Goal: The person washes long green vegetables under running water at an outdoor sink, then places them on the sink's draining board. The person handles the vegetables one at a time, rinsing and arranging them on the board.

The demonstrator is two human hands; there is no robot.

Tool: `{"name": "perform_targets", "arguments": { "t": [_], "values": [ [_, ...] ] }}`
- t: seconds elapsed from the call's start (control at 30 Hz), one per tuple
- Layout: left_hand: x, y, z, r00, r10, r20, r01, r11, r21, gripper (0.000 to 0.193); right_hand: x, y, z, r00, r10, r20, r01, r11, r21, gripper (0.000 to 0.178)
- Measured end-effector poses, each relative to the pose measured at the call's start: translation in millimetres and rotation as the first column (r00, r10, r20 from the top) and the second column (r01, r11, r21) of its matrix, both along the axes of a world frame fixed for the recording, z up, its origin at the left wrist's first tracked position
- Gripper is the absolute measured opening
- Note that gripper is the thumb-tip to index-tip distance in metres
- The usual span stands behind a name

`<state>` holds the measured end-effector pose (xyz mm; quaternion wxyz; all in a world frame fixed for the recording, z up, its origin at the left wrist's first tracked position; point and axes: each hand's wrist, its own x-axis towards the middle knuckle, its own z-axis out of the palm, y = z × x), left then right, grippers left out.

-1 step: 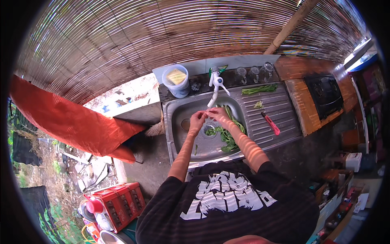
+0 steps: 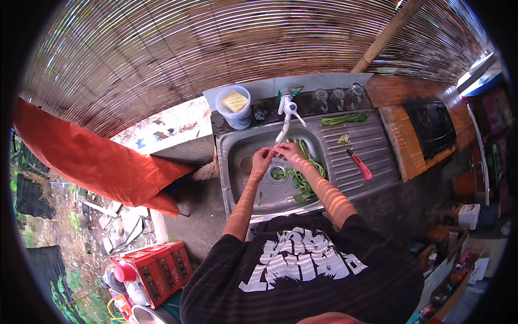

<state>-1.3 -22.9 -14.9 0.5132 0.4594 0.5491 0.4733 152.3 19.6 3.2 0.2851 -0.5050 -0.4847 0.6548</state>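
Note:
My left hand (image 2: pixel 263 157) and my right hand (image 2: pixel 290 152) meet just below the spout of the white tap (image 2: pixel 285 128), over the metal sink (image 2: pixel 224 171). Fingertips of both hands are pinched together; whatever lies between them is too small to make out. Leafy green vegetables (image 2: pixel 305 186) with long stems lie in the right side of the basin, partly under my right forearm. A few leaves (image 2: pixel 279 174) rest at the drain. On the ribbed drainboard to the right are a bundle of green stems (image 2: pixel 345 119), small pale trimmings (image 2: pixel 343 139) and a knife with a red handle (image 2: pixel 360 165).
Behind the basin stands a white bucket (image 2: pixel 236 119) with a yellow sponge. Several glass mugs (image 2: pixel 338 98) line the back ledge. A black stove (image 2: pixel 430 127) sits right of the drainboard. A broom (image 2: pixel 206 171), orange sheet (image 2: pixel 108 162) and red crate (image 2: pixel 164 272) are at the left.

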Motion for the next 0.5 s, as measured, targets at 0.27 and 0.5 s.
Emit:
{"name": "perform_targets", "arguments": {
  "t": [0.27, 0.5],
  "values": [
    [-23.0, -8.9, -2.7, 0.993, 0.027, 0.111, -0.008, 0.986, -0.168, 0.028, -23.0, 16.3, 5.5, 0.983, -0.123, 0.133, 0.132, 0.989, -0.061, 0.023],
    [-15.1, -6.9, 1.9, 0.982, 0.076, 0.175, -0.059, 0.993, -0.098, 0.022, -24.1, 5.8, -5.6, 0.997, -0.054, 0.052, 0.055, 0.998, -0.026, 0.022]
  ]
}}
